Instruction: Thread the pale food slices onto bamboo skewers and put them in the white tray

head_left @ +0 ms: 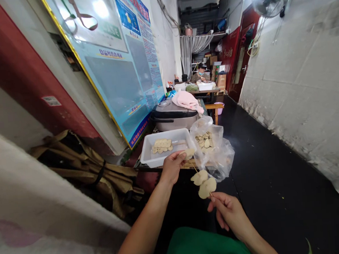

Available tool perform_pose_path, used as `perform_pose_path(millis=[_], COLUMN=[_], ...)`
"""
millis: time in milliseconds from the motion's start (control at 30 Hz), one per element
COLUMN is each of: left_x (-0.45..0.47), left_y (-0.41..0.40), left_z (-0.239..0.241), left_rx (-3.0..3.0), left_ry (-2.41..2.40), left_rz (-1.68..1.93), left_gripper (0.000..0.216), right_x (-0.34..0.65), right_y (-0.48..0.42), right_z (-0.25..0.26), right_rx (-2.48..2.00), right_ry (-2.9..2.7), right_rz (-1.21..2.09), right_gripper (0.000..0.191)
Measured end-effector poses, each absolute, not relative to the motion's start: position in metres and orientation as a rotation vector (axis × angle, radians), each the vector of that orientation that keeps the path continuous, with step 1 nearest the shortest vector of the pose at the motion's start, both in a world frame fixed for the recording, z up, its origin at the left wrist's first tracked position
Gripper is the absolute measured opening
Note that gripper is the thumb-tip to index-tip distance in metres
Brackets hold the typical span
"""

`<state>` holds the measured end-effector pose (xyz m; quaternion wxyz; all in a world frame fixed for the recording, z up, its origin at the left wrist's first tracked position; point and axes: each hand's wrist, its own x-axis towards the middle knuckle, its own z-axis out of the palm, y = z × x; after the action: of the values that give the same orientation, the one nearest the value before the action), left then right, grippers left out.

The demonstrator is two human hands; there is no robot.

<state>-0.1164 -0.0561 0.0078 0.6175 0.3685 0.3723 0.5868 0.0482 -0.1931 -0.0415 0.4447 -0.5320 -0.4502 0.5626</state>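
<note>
Left hand (172, 167), mid-frame just below centre, pinched a pale slice (189, 153) between thumb and fingers; right hand (228, 211), lower right of centre, gripped the lower end of a thin stick (195, 167) in a narrow pinch, its other fingers loosely curled; two threaded slices (207, 188) sat on the stick near the right hand, the stick's upper part running toward the slice at the left hand; whether it pierced that one, could not tell.

White tray (153, 163) stood on the counter (156, 168) left of centre, just beyond the left hand; stacked pale slices (162, 145) lay in its left part; clear plastic bag (228, 154), open and crumpled, lay just right of the tray with loose slices (204, 140) inside; grey cooker (175, 123) behind the tray, pink cloth (186, 99) draped on its lid; another person (196, 77) at upper centre, well apart.
</note>
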Motion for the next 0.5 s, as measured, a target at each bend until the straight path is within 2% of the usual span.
perform_pose_path(millis=[500], left_x=[-0.1097], left_y=[-0.0606], left_z=[0.0047], left_rx=[1.174], left_ry=[1.033], left_rz=[1.43], left_gripper=[0.024], right_x=[0.048], right_y=[-0.1937], right_z=[-0.0376], right_rx=[-1.299], right_ry=[-1.121], right_rz=[1.392], right_gripper=[0.038])
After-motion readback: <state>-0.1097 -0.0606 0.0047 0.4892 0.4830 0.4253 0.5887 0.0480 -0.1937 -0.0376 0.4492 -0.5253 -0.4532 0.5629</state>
